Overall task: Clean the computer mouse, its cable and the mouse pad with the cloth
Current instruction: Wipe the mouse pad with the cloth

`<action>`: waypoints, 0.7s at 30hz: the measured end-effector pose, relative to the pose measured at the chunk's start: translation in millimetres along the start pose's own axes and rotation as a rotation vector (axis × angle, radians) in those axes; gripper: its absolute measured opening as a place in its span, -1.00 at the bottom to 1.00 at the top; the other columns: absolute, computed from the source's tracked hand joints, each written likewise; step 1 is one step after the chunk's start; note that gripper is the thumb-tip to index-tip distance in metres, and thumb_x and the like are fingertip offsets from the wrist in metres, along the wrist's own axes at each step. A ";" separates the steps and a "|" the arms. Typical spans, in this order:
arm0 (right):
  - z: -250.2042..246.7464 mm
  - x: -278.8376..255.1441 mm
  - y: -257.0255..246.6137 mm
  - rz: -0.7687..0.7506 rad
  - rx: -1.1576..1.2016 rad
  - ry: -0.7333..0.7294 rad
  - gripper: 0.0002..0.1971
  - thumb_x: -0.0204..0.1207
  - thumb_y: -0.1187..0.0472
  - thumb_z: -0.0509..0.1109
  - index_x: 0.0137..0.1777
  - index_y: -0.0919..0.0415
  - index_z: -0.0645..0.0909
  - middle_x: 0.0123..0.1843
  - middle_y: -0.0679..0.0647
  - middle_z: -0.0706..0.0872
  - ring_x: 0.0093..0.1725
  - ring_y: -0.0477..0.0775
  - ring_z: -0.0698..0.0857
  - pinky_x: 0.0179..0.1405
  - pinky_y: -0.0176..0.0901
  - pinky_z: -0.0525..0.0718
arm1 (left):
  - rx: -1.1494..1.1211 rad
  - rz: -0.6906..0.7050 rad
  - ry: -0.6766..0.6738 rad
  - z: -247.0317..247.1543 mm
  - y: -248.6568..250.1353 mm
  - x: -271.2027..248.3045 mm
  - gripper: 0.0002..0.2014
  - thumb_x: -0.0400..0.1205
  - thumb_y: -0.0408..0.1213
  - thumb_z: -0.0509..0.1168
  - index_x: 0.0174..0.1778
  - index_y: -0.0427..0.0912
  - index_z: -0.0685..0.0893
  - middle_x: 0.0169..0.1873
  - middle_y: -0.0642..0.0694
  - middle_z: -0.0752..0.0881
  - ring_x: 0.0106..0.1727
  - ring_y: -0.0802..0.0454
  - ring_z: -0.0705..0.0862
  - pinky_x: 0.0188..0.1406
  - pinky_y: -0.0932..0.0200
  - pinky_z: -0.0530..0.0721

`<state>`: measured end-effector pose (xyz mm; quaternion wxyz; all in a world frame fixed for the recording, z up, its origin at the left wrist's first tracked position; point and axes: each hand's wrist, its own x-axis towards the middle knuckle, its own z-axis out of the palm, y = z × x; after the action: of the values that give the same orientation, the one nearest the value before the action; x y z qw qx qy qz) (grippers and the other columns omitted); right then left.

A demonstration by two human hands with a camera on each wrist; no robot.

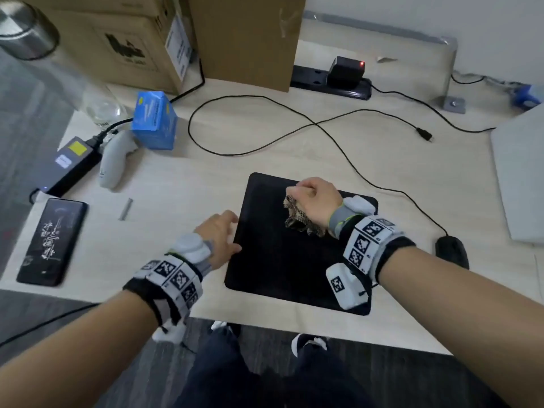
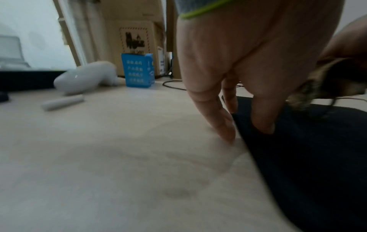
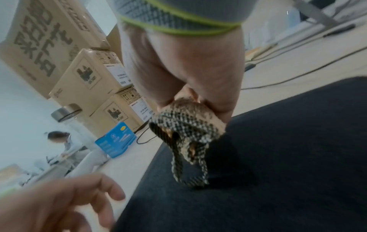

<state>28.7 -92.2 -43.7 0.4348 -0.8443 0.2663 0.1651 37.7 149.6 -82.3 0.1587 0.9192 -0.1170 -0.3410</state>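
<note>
The black mouse pad (image 1: 279, 275) lies near the table's front edge. My right hand (image 1: 316, 198) is curled into a fist over the pad's far half and grips a bunched checked cloth (image 1: 297, 220), which touches the pad; the cloth (image 3: 186, 135) hangs below the fist (image 3: 188, 70). My left hand (image 1: 220, 235) rests at the pad's left edge with straight fingers (image 2: 222, 125); one tip is on the table, the thumb on the pad (image 2: 317, 157). The black mouse (image 1: 452, 251) sits right of the pad. Its cable (image 1: 294, 119) loops across the table to a loose plug (image 1: 425, 134).
Cardboard boxes (image 1: 241, 39) and a power strip (image 1: 329, 83) stand at the back. A blue carton (image 1: 154, 120), white controller (image 1: 113, 160), power adapter (image 1: 73, 163), phone (image 1: 53, 240) and small grey stick (image 1: 126, 209) lie at the left. A grey laptop (image 1: 521, 178) is at the right.
</note>
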 end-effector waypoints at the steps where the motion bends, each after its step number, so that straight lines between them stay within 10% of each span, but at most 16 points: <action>1: 5.1 3.8 -9.4 0.004 0.041 -0.028 -0.76 0.49 -0.01 0.40 0.09 0.07 0.63 -0.06 -0.01 0.74 -0.14 0.00 0.70 -0.21 -0.27 0.65 | -0.045 -0.003 0.008 9.3 1.0 -5.2 -0.45 0.47 -0.08 0.50 0.32 0.05 0.43 0.15 -0.02 0.62 0.05 -0.08 0.68 0.04 0.04 0.64; 4: 17.5 12.8 -36.1 -0.025 0.096 -0.107 -0.66 0.46 0.21 0.45 0.24 0.13 0.59 -0.05 0.01 0.63 -0.26 -0.15 0.59 -0.47 -0.52 0.54 | -0.145 0.019 0.063 23.5 -0.5 -12.9 -0.50 0.45 -0.14 0.51 0.25 0.06 0.45 0.12 -0.01 0.61 -0.10 -0.05 0.70 -0.01 0.00 0.69; 11: 41.9 35.3 -41.2 -0.291 -0.514 -0.046 -0.54 0.46 0.11 0.42 0.38 0.01 0.51 0.30 0.12 0.54 0.28 0.19 0.52 0.23 -0.02 0.55 | 0.300 0.333 0.051 7.8 -17.1 -15.5 -0.29 0.49 0.04 0.45 0.54 0.02 0.35 0.35 -0.06 0.45 0.24 -0.13 0.50 0.15 0.01 0.54; 21: 89.2 -13.2 -17.5 -0.430 -0.497 -0.153 -0.49 0.40 0.41 0.24 0.32 0.00 0.56 0.15 0.08 0.57 0.17 0.20 0.54 0.07 -0.01 0.60 | 0.461 0.213 0.096 4.8 -19.9 -20.3 -0.34 0.49 0.31 0.28 0.52 0.37 0.30 0.16 -0.02 0.52 0.19 -0.09 0.47 0.14 0.02 0.43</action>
<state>24.3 -6.5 -76.2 0.2594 -0.9464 0.0003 0.1924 21.6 173.4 -81.1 -0.0147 0.9286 -0.2802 -0.2428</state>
